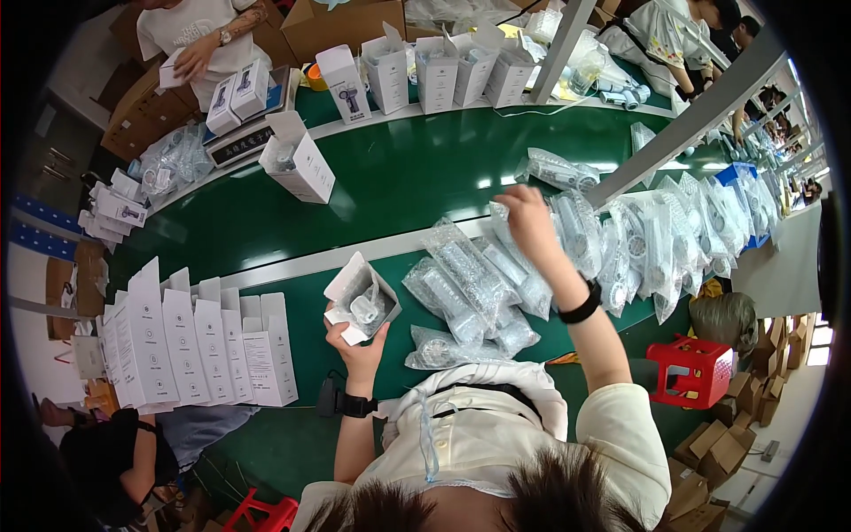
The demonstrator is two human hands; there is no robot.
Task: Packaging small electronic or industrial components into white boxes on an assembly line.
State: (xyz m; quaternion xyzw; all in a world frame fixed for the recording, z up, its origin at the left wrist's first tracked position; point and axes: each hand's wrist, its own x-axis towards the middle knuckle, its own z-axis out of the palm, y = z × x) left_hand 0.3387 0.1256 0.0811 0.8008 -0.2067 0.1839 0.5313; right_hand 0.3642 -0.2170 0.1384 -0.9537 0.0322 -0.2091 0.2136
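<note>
My left hand [358, 355] is closed around the lower side of a white carton [390, 309] with its top flaps standing up. Inside the carton lies a pale item in clear plastic [366, 307]. My right hand [529, 219] is raised over the right part of the bench, its fingers curled together by the top of a bubble-wrap bag [505, 232]. Whether the fingers pinch that bag or anything else is hidden. Between my hands, several bubble-wrapped pale devices [456, 284] lie in a loose heap on the green bench.
Open white cartons [195, 346] stand in a row at left. A green conveyor belt [399, 177] crosses ahead, carrying one open carton [301, 168]. More wrapped devices [656, 239] line the right, beside a slanting grey post [683, 124]. A red crate [691, 371] stands at right. Co-workers sit opposite.
</note>
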